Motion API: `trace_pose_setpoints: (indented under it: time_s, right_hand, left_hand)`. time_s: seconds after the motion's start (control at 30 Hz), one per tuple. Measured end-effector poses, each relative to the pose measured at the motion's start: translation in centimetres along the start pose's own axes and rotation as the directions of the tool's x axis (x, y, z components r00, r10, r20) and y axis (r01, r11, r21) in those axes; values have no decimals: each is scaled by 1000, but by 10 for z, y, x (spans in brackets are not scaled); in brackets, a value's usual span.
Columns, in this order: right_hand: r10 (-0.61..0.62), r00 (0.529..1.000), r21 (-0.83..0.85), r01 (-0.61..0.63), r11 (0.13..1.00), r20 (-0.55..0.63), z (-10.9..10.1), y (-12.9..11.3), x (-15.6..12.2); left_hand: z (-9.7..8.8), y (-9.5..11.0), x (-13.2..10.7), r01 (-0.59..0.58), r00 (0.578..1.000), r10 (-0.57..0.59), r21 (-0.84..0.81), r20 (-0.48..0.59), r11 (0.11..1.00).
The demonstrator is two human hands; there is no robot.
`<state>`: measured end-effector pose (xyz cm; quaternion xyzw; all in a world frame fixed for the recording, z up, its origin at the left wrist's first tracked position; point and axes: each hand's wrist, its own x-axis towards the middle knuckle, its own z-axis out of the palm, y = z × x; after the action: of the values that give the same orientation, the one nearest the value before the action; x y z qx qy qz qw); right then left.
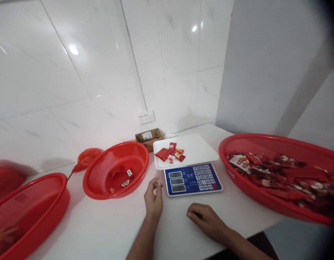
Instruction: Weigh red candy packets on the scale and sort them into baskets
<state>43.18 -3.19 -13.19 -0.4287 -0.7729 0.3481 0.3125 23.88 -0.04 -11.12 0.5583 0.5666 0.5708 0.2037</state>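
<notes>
My left hand (pixel 153 199) is held over the white table just left of the scale's front panel. Its fingers are loosely bent and apart, with nothing visible in them. Curled closed, my right hand (pixel 206 219) rests in front of the digital scale (pixel 192 179), and I see nothing in it. Several small red packets (pixel 164 154) lie grouped on the left side of the scale's white pan (pixel 194 146). The digits on the scale's displays are too blurred to read surely.
At right stands a large red basket (pixel 232 174) full of packets. A smaller red basket (pixel 87 186) at left holds a few. Another person's hand (pixel 5 238) is inside the far-left red basket (pixel 60 202). Behind are a cardboard box (pixel 150 144), a red bag (pixel 88 157) and a wall socket (pixel 146 117).
</notes>
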Motion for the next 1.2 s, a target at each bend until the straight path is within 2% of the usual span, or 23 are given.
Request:
trace_pose_setpoints:
  time_s: [0.13,0.3,0.47,0.57,0.77,0.97,1.07,1.2]
  right_hand:
    - [94,995,117,-95,989,12,-6,0,1]
    - [73,997,139,-78,987,39,-6,1,3]
    - [60,996,137,-68,988,61,-4,0,1]
    - [54,996,135,-63,989,75,-5,0,0]
    - [36,996,132,-47,990,80,-4,4,-1]
    - [22,995,140,-35,990,96,-4,6,-1]
    - [20,995,135,-33,990,100,-4,6,-1]
    - [26,993,125,-40,991,113,-3,6,0]
  left_hand:
    - [-2,-2,4,-19,999,21,62,-34,998]
    - [-7,4,6,-134,987,149,217,-54,967]
    - [-23,14,19,-306,940,341,423,-7,853]
    - [-34,19,32,-332,923,383,542,20,772]
    - [-54,18,47,-249,954,291,708,64,661]
    - [-75,23,39,-199,978,180,743,107,639]
    - [-94,25,30,-141,989,125,746,77,651]
    - [-128,23,14,-15,1000,18,732,4,681]
